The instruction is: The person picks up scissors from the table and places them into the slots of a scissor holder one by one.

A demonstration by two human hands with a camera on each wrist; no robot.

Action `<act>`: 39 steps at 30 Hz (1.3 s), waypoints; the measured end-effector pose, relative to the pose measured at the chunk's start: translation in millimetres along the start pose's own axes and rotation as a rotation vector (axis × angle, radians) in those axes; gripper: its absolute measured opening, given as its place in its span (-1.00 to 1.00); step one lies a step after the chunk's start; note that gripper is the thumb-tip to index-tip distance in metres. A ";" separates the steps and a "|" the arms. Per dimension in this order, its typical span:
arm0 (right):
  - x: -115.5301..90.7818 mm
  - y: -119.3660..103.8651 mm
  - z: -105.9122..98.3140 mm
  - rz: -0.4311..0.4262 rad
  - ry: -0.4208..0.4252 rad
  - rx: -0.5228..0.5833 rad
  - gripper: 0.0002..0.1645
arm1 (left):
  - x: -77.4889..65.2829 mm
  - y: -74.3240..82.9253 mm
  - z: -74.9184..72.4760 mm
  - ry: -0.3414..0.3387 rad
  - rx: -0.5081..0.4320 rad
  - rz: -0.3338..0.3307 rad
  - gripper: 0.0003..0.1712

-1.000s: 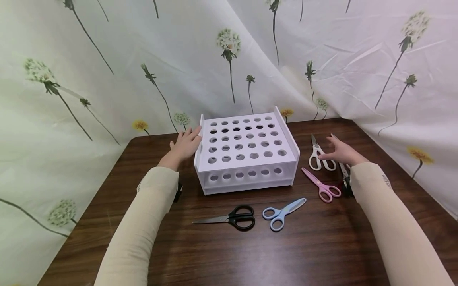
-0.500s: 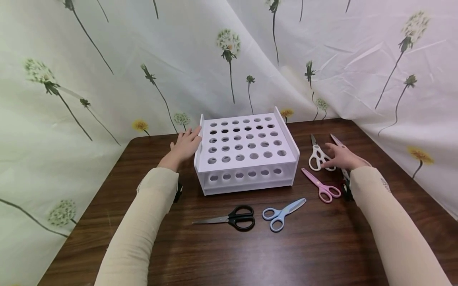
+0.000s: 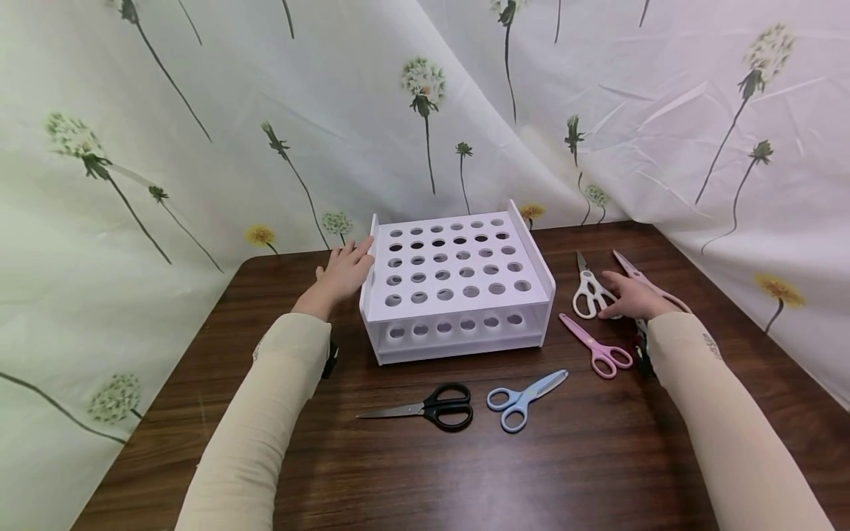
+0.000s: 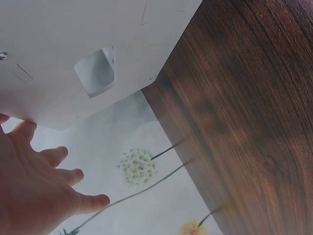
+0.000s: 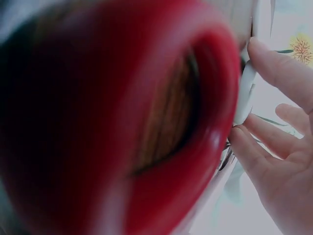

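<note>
In the head view a white rack (image 3: 465,258) with rows of round holes stands on the table. My left hand (image 3: 345,271) rests at its left side with fingers spread; in the left wrist view the fingertips meet the edge of the rack's side panel (image 4: 132,44). At the right, my right hand (image 3: 632,296) reaches over white-handled scissors (image 3: 587,291). The right wrist view shows thumb and fingers at either side of the white handle (image 5: 246,93), fingertips right at it. Close to that camera a red scissor handle (image 5: 220,73) looms, blurred.
Pink scissors (image 3: 598,346), light blue scissors (image 3: 527,398) and black-handled scissors (image 3: 432,407) lie around the rack's front and right. Pale pink scissors (image 3: 647,282) lie beyond my right hand. Red-handled scissors sit mostly hidden beneath my right wrist. A floral curtain (image 3: 332,96) hangs behind.
My right hand has come down and a little nearer onto the white scissors' handles, uncovering the pale pink scissors behind it. My left hand stays at the rack's side.
</note>
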State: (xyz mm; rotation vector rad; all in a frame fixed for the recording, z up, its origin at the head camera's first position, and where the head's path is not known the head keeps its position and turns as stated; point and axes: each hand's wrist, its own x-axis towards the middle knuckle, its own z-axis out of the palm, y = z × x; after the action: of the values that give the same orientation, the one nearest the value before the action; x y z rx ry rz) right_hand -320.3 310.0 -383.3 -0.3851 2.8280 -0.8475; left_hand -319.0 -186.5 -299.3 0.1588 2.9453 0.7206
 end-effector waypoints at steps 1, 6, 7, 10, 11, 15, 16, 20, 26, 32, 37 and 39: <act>0.4 0.5 0.1 -0.001 0.002 -0.003 0.04 | -0.2 -0.1 -0.2 -0.001 0.000 0.002 -0.36; 3.4 4.0 0.9 0.033 0.000 -0.014 0.01 | -1.4 -1.2 -1.7 -0.001 0.001 0.016 -0.36; 3.9 5.1 0.8 0.038 -0.001 -0.009 0.00 | -1.7 -1.1 -1.8 -0.002 0.001 0.018 -0.36; 4.2 7.0 -0.5 0.037 0.007 0.013 -0.04 | -1.9 -0.6 -1.4 -0.002 0.002 0.019 -0.36; 3.9 7.0 -1.4 0.033 0.011 0.017 -0.05 | -1.8 -0.5 -1.3 -0.001 0.002 0.019 -0.36; 1.0 4.6 -4.3 0.033 0.034 0.024 -0.10 | -1.5 -0.4 -0.8 -0.003 0.003 0.015 -0.36; 0.1 4.4 -4.8 0.036 0.041 0.026 -0.11 | -1.4 -0.4 -0.7 -0.004 0.003 0.014 -0.36; -2.6 6.4 -4.9 0.063 0.048 0.123 -0.17 | -0.2 0.0 -0.3 -0.005 -0.001 0.010 -0.36; -4.0 6.9 -4.5 0.110 0.018 0.429 -0.17 | -0.2 0.2 -0.9 -0.003 -0.003 0.005 -0.37; -4.2 9.2 -4.5 0.133 0.052 0.566 -0.13 | 0.1 -0.1 -0.4 -0.001 -0.003 0.007 -0.36; -4.7 11.7 -5.2 0.159 0.081 0.614 -0.15 | 0.1 -0.7 -0.4 -0.005 0.002 0.006 -0.36; -4.9 12.0 -5.5 0.172 0.093 0.640 -0.16 | -0.1 -0.7 -0.4 -0.006 0.002 0.007 -0.36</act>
State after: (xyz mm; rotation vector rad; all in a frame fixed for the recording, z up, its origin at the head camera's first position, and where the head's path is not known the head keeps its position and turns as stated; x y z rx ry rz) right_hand -319.2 324.0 -385.0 -0.0098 2.4249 -1.6691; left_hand -318.9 -187.3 -299.2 0.1709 2.9419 0.7163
